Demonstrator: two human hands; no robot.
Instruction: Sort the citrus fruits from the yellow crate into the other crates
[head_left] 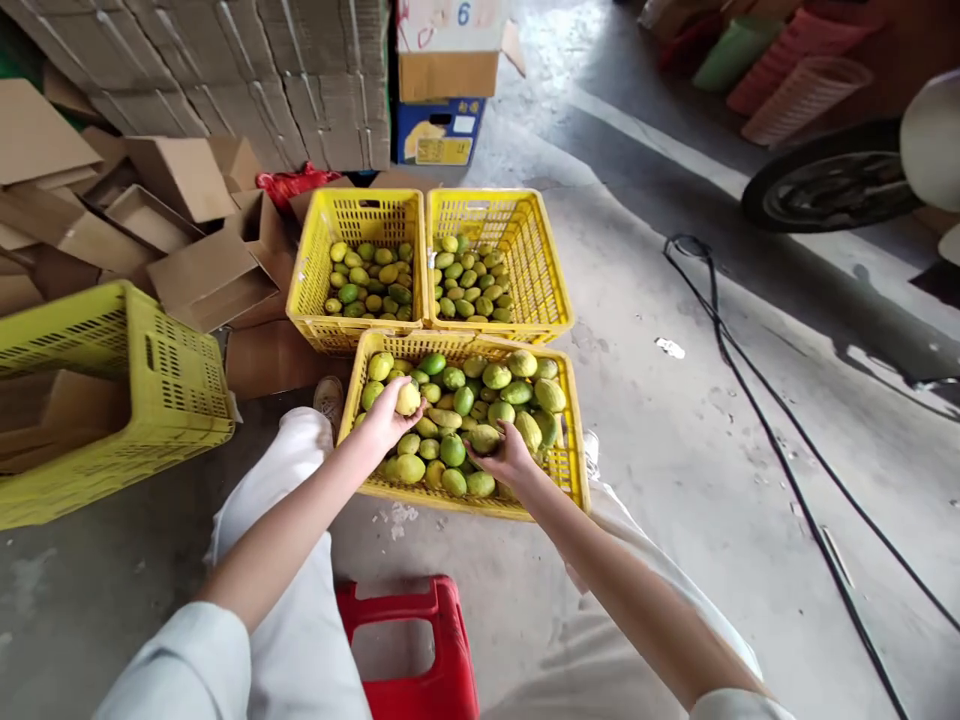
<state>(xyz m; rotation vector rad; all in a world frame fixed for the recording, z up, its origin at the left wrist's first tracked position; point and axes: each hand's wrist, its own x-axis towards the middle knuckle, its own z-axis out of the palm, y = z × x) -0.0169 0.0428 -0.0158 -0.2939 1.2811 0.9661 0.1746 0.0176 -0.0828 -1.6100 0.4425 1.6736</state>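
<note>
A yellow plastic crate (571,440) full of green and yellow fruits stands on the floor right in front of me. My left hand (384,415) is closed round a pale yellow fruit (408,398) at the crate's left side, lifted slightly above the pile. My right hand (504,455) is closed on a yellow-green fruit (484,437) in the middle of the pile. Behind this crate stand two more yellow crates, the left crate (311,270) and the right crate (544,270), each holding smaller green and yellow fruits.
A red plastic stool (442,640) is under me between my legs. An empty-looking yellow crate (172,390) stands at my left among flattened cardboard boxes (180,180). Black cables (750,390) run over the concrete floor at right, near a scooter wheel (832,185).
</note>
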